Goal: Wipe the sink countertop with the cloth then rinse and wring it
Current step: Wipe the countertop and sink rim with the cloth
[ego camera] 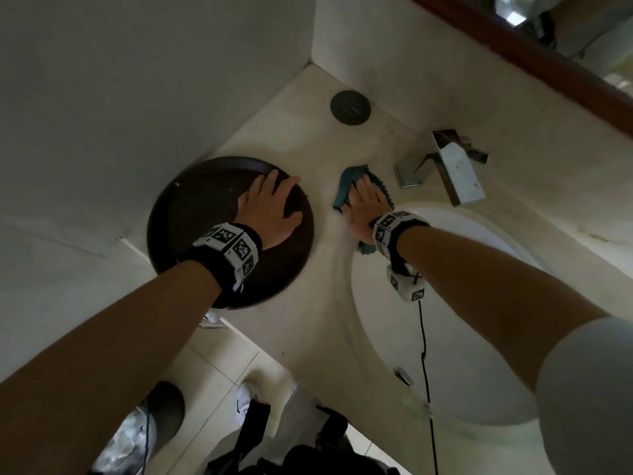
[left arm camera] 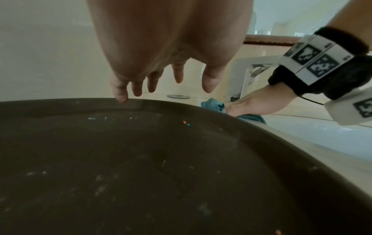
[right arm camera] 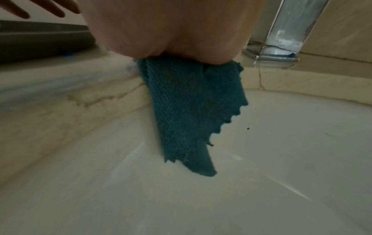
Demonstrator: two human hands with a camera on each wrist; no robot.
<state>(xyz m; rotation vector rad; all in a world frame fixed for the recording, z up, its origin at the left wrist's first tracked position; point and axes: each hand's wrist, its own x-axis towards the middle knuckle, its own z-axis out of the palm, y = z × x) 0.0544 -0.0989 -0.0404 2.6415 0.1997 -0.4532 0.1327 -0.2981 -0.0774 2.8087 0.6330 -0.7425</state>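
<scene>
A teal cloth (ego camera: 344,186) lies on the beige stone countertop (ego camera: 308,138) between the sink rim and the faucet. My right hand (ego camera: 364,197) presses flat on it with straight fingers. One corner of the cloth (right arm camera: 185,103) hangs over the rim into the white sink basin (right arm camera: 261,174). My left hand (ego camera: 270,204) rests open on a dark round tray (ego camera: 191,214) at the left. In the left wrist view its fingers (left arm camera: 178,73) spread over the tray's far rim (left arm camera: 80,101). The cloth (left arm camera: 211,104) peeks out beyond that rim.
A chrome faucet (ego camera: 452,166) stands just right of the cloth. A dark round disc (ego camera: 350,107) sits in the counter near the back corner. Walls close the left and back sides. A wooden mirror frame (ego camera: 548,70) runs above. Floor tiles and a bin (ego camera: 144,433) lie below.
</scene>
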